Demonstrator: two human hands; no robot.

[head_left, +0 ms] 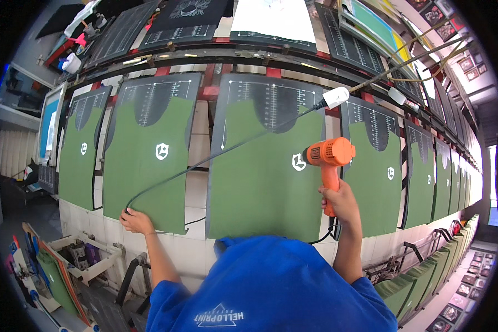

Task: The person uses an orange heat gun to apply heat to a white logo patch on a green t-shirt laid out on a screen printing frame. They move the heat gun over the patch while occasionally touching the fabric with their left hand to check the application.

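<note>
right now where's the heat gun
In the head view it is right of centre: the orange heat gun is held up in the right hand, its nozzle beside the white logo on a green shirt.

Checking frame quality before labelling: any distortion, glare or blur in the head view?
Head view: strong fisheye, so the row of boards bends toward the rim, with a black vignette at the corners; overexposed glare at the far right doorway; centre sharp, with the heat gun in the right hand and the left hand crisp; lighting even, shadows faint.
</note>
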